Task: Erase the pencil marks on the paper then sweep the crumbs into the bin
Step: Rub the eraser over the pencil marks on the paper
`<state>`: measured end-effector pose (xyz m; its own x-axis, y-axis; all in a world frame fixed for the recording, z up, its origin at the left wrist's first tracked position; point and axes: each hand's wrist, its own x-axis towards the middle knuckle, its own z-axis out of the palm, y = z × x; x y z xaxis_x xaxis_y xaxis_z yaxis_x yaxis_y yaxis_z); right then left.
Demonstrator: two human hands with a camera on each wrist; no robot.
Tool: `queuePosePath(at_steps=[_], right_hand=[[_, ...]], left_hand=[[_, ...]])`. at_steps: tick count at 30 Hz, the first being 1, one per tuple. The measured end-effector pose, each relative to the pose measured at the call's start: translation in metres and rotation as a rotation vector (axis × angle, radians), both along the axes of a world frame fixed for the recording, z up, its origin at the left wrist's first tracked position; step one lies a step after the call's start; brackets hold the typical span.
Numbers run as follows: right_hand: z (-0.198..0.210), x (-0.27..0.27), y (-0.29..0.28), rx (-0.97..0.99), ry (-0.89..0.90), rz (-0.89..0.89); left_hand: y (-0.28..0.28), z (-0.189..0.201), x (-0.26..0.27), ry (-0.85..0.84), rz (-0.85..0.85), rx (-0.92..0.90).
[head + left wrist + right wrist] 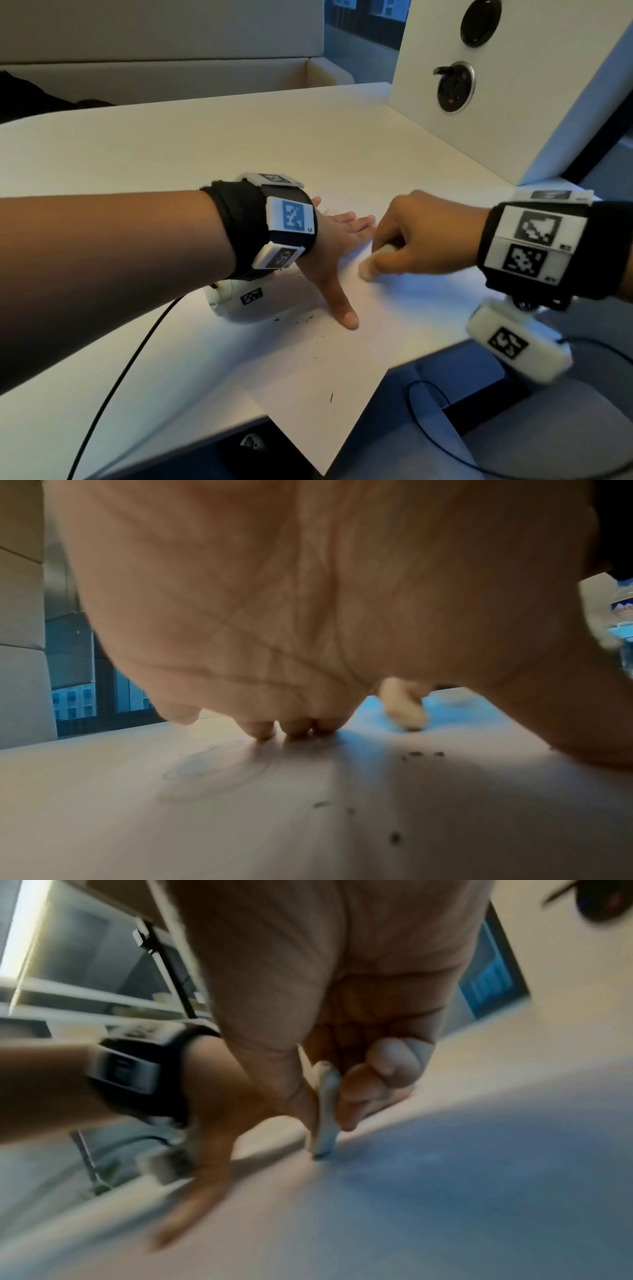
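A white sheet of paper (pixel 329 370) lies on the table, one corner hanging over the front edge. My left hand (pixel 337 246) lies flat on it with fingers spread, pressing it down. My right hand (pixel 421 236) pinches a white eraser (pixel 368 269) whose tip touches the paper just right of the left thumb. The eraser (pixel 325 1118) sits between thumb and forefinger in the right wrist view. Faint pencil loops (pixel 209 769) show under the left palm. Dark crumbs (pixel 308 320) lie scattered on the paper near the left thumb; crumbs (pixel 423 754) also show in the left wrist view.
A white table (pixel 171 154) carries the paper. A slanted white panel with two round sockets (pixel 455 87) stands at the back right. Black cables run from both wrist units across and below the table's front edge. No bin is in view.
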<state>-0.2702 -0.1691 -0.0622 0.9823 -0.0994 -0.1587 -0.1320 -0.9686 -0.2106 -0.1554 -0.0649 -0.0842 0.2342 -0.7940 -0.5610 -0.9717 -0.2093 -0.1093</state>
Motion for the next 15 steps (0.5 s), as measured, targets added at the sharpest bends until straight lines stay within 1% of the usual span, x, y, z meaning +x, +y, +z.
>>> queuePosePath(at_steps=[2,3,5,7,10,12,15], right_hand=[[0.001,0.003,-0.009,-0.009,-0.045,-0.056],[0.0,0.001,-0.006,0.0,-0.052,-0.043],[-0.003,-0.006,0.008,0.02,-0.009,0.036],[-0.003,-0.009,0.012,0.052,0.052,0.053],[0.002,0.0,-0.009,0.018,0.008,-0.052],[0.001,0.0,-0.012,0.017,-0.026,-0.074],[-0.003,-0.01,0.01,0.065,0.041,0.04]], left_hand=[[0.001,0.002,-0.002,-0.003,0.004,-0.006],[0.001,0.002,-0.002,-0.003,0.004,-0.006],[0.001,0.001,-0.001,-0.006,0.0,0.008],[0.0,-0.001,0.001,-0.001,0.003,0.015],[0.0,0.001,0.0,-0.003,0.0,0.011],[0.001,0.002,-0.001,-0.003,0.007,0.01],[0.0,0.001,0.0,-0.013,0.004,0.03]])
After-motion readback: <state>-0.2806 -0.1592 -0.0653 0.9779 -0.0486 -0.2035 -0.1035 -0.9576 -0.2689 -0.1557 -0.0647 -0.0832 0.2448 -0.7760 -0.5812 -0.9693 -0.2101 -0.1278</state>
